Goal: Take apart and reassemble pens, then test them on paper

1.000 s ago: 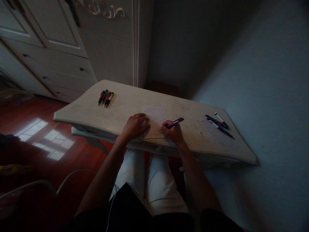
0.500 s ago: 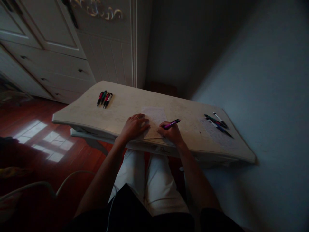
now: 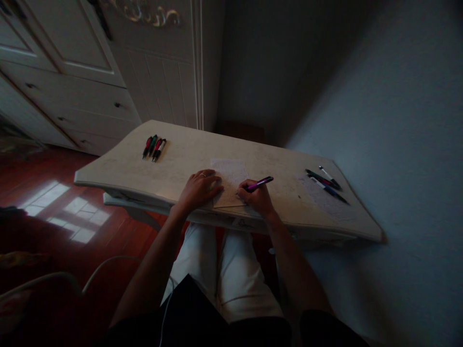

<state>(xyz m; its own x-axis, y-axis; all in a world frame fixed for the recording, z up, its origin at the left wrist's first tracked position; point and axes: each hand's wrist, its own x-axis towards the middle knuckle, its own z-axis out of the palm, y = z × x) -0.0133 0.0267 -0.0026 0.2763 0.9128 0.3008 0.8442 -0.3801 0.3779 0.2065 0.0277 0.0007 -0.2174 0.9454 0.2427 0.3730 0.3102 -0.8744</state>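
Note:
A sheet of paper (image 3: 230, 169) with faint writing lies on the white table (image 3: 188, 144) in front of me. My right hand (image 3: 255, 196) is closed round a purple pen (image 3: 258, 184), its tip end down at the paper's right part and its dark end pointing up to the right. My left hand (image 3: 202, 188), a ring on one finger, lies flat with its fingertips over the paper's left edge. The writing under my right hand is too dim to read.
Several pens (image 3: 155, 148) lie side by side at the table's left. More pens (image 3: 329, 189) rest on and beside a second written sheet (image 3: 327, 205) at the right, near the wall (image 3: 415, 144). A white cabinet (image 3: 159, 82) stands behind. A pale cable (image 3: 104, 262) runs at lower left.
The purple pen's upper end has tipped slightly to the right and up, with my right hand still on the paper. My left hand stays in place; the view has shifted a little.

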